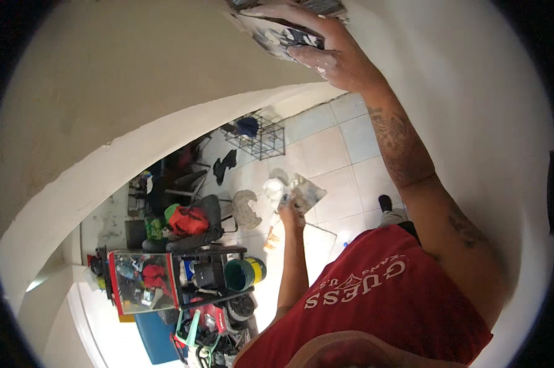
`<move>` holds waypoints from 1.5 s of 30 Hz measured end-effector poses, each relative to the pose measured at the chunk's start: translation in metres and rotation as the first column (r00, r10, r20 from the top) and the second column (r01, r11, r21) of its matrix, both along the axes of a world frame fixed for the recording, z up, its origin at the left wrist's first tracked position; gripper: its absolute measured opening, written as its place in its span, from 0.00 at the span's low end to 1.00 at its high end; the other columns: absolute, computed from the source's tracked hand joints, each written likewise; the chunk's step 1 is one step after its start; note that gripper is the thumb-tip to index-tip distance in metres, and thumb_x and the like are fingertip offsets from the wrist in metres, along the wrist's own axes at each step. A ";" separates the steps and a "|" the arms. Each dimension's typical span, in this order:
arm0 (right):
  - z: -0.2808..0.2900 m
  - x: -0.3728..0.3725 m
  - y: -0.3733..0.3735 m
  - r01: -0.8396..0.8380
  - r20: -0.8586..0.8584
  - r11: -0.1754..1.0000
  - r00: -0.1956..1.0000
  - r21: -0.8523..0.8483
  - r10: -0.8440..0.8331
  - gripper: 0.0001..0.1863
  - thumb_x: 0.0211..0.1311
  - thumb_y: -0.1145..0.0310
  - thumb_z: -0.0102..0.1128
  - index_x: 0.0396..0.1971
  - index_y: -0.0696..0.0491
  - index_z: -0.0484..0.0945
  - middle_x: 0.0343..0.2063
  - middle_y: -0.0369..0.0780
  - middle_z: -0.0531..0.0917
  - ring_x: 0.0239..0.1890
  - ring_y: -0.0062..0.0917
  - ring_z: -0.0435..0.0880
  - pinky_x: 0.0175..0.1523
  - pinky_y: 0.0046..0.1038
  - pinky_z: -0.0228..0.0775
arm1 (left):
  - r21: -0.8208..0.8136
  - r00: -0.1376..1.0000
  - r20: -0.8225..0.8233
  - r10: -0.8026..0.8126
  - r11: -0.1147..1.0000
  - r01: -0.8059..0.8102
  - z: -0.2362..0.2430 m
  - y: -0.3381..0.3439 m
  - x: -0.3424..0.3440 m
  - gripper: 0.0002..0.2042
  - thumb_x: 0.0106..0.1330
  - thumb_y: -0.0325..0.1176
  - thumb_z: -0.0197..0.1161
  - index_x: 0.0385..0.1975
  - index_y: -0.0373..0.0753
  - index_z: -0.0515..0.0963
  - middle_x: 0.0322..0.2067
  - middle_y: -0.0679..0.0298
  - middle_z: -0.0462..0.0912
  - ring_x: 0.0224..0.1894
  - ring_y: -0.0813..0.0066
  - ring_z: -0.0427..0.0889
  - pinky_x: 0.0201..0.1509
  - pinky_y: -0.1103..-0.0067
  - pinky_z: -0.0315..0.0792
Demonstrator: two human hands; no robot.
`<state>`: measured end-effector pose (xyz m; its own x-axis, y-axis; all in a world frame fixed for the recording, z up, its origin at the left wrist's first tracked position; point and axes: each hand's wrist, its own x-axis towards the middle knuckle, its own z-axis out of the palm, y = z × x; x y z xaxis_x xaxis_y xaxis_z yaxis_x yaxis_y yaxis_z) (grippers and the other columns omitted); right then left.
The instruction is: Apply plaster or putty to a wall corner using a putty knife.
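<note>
High up at the top of the view, my right hand (335,55) is closed around a flat trowel (283,38) smeared with white paste. The trowel lies at the cream wall surface (166,61), its upper part cut off by the view's edge. Lower down, my left hand (291,214) grips a square, flat metal plate (309,191). A white lump of paste (274,188) shows beside that hand; whether it sits on the plate or below it I cannot tell. White smears mark the fingers of my right hand.
A black wire rack (267,140) stands on the tiled floor (320,147). At the left are a chair with a red bag (189,219), a red-framed glass tank (143,282), a green and yellow bucket (245,274) and stacked clutter. A curved wall edge (185,122) crosses the view.
</note>
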<state>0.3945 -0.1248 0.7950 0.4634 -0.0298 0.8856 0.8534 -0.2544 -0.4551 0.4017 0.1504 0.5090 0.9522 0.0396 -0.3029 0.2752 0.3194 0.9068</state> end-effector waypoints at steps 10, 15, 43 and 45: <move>0.013 0.017 0.020 0.017 0.108 0.971 0.994 -0.239 0.009 0.29 0.39 0.86 0.41 0.48 0.54 0.59 0.44 0.46 0.64 0.49 0.33 0.62 0.54 0.32 0.50 | 0.003 0.998 -0.065 -0.006 1.000 0.006 -0.025 -0.002 -0.004 0.04 0.50 0.22 0.49 0.26 0.35 0.68 0.18 0.67 0.69 0.14 0.82 0.65 0.13 0.88 0.59; -0.015 0.033 0.051 0.434 0.341 0.892 0.864 -0.130 -0.371 0.28 0.37 0.86 0.46 0.45 0.49 0.65 0.40 0.41 0.69 0.43 0.34 0.67 0.47 0.31 0.58 | -0.033 0.991 -0.112 -0.080 0.997 0.077 -0.031 0.002 -0.008 0.05 0.49 0.22 0.49 0.26 0.34 0.69 0.19 0.67 0.69 0.16 0.80 0.67 0.16 0.85 0.62; -0.027 0.006 0.056 0.389 0.239 0.904 0.908 -0.177 -0.344 0.30 0.35 0.83 0.50 0.46 0.49 0.61 0.38 0.41 0.67 0.43 0.32 0.65 0.47 0.35 0.53 | -0.096 0.986 -0.168 0.003 0.995 -0.019 -0.049 0.009 -0.020 0.05 0.49 0.21 0.47 0.26 0.32 0.69 0.17 0.67 0.68 0.12 0.82 0.64 0.11 0.88 0.57; -0.034 -0.007 0.051 0.343 0.204 0.920 0.930 -0.189 -0.305 0.28 0.36 0.84 0.48 0.45 0.49 0.63 0.39 0.41 0.68 0.44 0.31 0.66 0.48 0.34 0.54 | -0.053 0.987 -0.156 0.045 0.997 -0.053 -0.051 0.007 -0.020 0.04 0.50 0.21 0.48 0.25 0.33 0.69 0.15 0.69 0.66 0.11 0.84 0.62 0.08 0.89 0.52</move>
<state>0.3875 -0.0734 0.7610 0.3051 0.0491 0.9510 0.7662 -0.6058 -0.2146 0.3822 0.1574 0.4578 0.8910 0.0638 -0.4495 0.3934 0.3855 0.8346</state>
